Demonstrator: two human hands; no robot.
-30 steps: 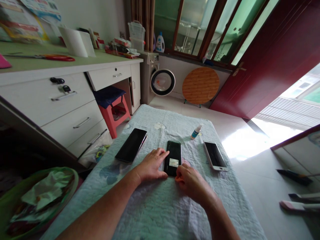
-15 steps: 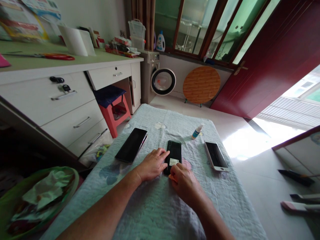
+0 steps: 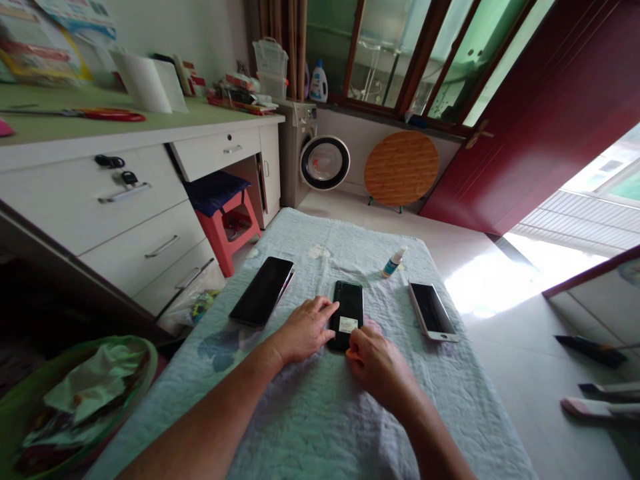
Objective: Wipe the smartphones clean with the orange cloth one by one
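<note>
A black phone (image 3: 349, 300) lies face down on a pale blue quilted cloth (image 3: 320, 230), a white label on its lower back. My left hand (image 3: 307, 328) rests at its left edge, with thumb and fingers apart and fingertips touching it. At the lower right corner, my right hand (image 3: 373, 353) is closed round a small orange cloth (image 3: 354, 356), mostly hidden by the fingers. To the left lies a larger dark device (image 3: 263, 291), apparently over another thin item. A white phone (image 3: 432, 312) with a dark screen is on the right.
A small spray bottle (image 3: 393, 262) stands beyond the phones. Left are a green basket (image 3: 145, 373), a red stool (image 3: 225, 243) and a white desk (image 3: 143, 227). Behind are an open washing machine (image 3: 295, 157) and a round wooden board (image 3: 401, 168).
My right hand has slid slightly to the right along the phone's lower end with the orange cloth. My left hand has kept its place. The view has shifted a little.
</note>
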